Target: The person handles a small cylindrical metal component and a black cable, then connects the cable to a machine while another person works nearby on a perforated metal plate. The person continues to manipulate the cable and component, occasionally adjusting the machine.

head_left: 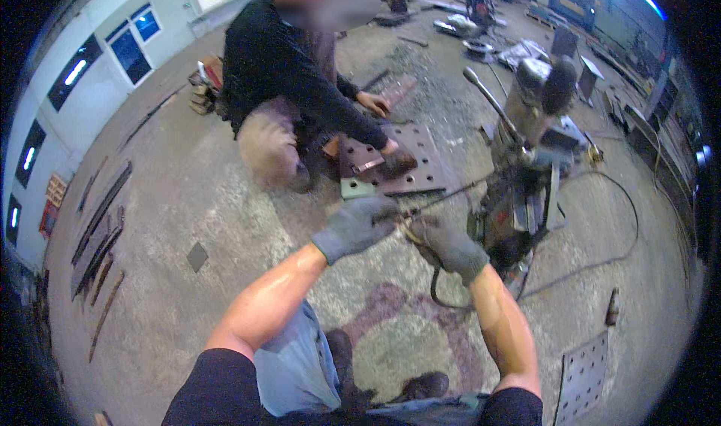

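Observation:
My left hand (357, 227), in a grey work glove, is closed at the fingertips in front of me. Facing it, my right hand (452, 249) wears a matching glove and its fingers are curled closed. A small dark and yellowish piece shows between the fingertips, too blurred to name. From there a thin dark cable (460, 190) slants up toward a drilling machine (518, 193) standing at my right. Just beyond my hands lies a steel plate (432, 144) with rows of holes. A co-worker's gloved hand (398, 161) rests on that plate.
The co-worker (282, 73) crouches beyond the plate at left. A dark cable (635, 223) loops over the floor at right. Another perforated plate (584, 377) and a small dark bottle-shaped thing (612, 308) lie at lower right. Metal bars (101, 227) lie at left.

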`<state>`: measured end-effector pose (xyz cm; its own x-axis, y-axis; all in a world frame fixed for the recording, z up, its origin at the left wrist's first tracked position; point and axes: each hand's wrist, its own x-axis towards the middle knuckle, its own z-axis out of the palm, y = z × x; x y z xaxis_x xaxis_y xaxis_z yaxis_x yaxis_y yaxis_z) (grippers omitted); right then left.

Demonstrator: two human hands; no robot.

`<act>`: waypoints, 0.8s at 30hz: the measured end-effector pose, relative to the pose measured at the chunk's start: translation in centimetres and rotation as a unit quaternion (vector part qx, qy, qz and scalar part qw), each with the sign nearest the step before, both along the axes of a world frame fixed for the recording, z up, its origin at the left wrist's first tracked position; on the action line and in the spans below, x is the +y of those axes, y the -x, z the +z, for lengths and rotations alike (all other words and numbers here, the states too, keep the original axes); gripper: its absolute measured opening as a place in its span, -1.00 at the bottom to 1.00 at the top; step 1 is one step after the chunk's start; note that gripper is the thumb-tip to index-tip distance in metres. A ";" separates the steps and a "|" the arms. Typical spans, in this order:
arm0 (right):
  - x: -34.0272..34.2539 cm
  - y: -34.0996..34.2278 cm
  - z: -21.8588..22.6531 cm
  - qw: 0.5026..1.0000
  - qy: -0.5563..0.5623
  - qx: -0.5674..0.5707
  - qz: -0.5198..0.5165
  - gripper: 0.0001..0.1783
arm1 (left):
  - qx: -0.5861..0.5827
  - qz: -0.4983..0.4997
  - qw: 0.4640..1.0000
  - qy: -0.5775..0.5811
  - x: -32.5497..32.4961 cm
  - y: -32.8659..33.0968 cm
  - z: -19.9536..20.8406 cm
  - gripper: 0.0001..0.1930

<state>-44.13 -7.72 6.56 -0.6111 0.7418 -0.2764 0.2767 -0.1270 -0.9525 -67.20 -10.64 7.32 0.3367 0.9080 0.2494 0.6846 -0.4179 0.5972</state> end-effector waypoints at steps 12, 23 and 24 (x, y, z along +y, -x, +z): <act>-0.8 2.2 0.3 0.971 -0.234 0.020 -0.049 -0.70 | -0.334 0.013 0.859 0.388 0.6 0.7 -1.2 -0.56; -0.9 1.6 1.3 0.999 -0.031 -0.013 0.000 -0.58 | -0.187 0.004 0.946 0.263 0.2 1.0 1.5 -0.65; -1.5 1.7 0.9 1.000 -0.015 0.014 -0.004 -0.63 | -0.204 0.005 0.938 0.280 -0.2 1.0 1.1 -0.65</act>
